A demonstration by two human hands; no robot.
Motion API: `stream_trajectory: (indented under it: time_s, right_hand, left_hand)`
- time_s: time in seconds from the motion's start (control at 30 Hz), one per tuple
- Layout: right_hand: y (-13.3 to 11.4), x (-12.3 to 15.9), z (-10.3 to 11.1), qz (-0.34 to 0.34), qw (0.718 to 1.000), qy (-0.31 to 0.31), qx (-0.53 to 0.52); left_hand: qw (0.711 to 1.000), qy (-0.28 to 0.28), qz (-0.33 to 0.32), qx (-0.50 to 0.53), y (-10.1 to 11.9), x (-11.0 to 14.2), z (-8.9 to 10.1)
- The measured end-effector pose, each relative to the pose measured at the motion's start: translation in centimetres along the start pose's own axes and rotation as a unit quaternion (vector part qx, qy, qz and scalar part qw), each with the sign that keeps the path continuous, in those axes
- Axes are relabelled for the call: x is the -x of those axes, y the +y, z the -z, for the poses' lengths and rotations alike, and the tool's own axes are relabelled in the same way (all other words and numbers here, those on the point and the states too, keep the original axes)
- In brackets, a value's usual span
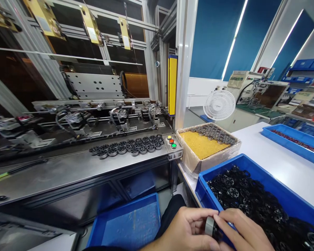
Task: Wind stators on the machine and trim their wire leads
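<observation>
My left hand (187, 230) is closed around the rim of a silver metal ring (209, 226), in front of the near blue bin. A black part sits against the ring's right side, partly covered by fingers. Fingers of my right hand (242, 228) press on that black part from the right, so both hands hold the same piece. Right beside them, a blue bin (208, 197) carries a heap of black spoked plastic parts (234, 191). Behind it stands a plastic-lined box (196, 162) with rows of grey metal rings (211, 132) on a yellow layer.
Several black-and-silver rings (128, 146) stand in rows on the machine's metal ledge (68, 170), left of a button box (174, 148). A blue tray (131, 223) lies low by my leg. Farther right are a white fan (219, 104) and another blue bin (290, 139).
</observation>
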State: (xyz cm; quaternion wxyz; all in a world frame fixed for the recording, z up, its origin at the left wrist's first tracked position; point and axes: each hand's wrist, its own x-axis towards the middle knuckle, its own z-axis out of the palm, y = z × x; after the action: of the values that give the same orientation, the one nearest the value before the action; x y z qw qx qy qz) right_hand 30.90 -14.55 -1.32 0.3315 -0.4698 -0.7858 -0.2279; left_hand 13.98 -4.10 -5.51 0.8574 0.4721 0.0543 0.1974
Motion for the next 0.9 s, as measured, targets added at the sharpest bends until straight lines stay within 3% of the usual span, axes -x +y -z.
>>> stream_trajectory:
  time_s: [0.1, 0.2, 0.3, 0.37, 0.43, 0.5, 0.63, 0.77, 0.9]
  right_hand:
    - [0.2, 0.5, -0.5, -0.021, 1.0, -0.006, -0.022]
    - [-0.3, 0.3, -0.3, -0.112, 0.989, -0.049, -0.088]
    - [-0.2, -0.4, 0.1, -0.2, 0.958, -0.066, -0.192]
    - [1.2, -0.5, 0.3, -0.25, 0.932, -0.114, -0.237]
    - [4.1, 0.1, 0.4, -0.323, 0.914, -0.162, -0.181]
    - [7.9, 1.6, 0.2, -0.389, 0.904, -0.168, -0.06]
    - [13.4, 6.2, -1.5, -0.435, 0.871, -0.228, 0.022]
    - [13.8, 9.2, -3.2, -0.437, 0.852, -0.282, 0.057]
    - [13.6, 9.8, -3.5, -0.428, 0.846, -0.308, 0.082]
  left_hand:
    - [0.997, -0.02, -0.049, -0.053, -1.2, 0.2, 0.2]
    - [0.995, -0.04, -0.051, -0.074, -2.2, 0.5, 0.4]
    - [0.993, -0.074, -0.049, -0.08, -2.2, 0.9, 0.6]
    - [0.991, -0.078, -0.049, -0.092, -1.4, 1.1, 0.6]
    - [0.989, -0.049, -0.053, -0.128, -0.2, 1.2, 0.8]
    - [0.98, 0.005, -0.056, -0.191, 1.0, 0.9, 1.2]
    - [0.97, 0.126, 0.014, -0.206, 2.0, -0.2, 2.4]
    - [0.981, 0.164, 0.003, -0.106, 2.1, -0.6, 2.8]
    - [0.949, 0.158, -0.097, -0.255, 2.6, 0.3, 2.1]
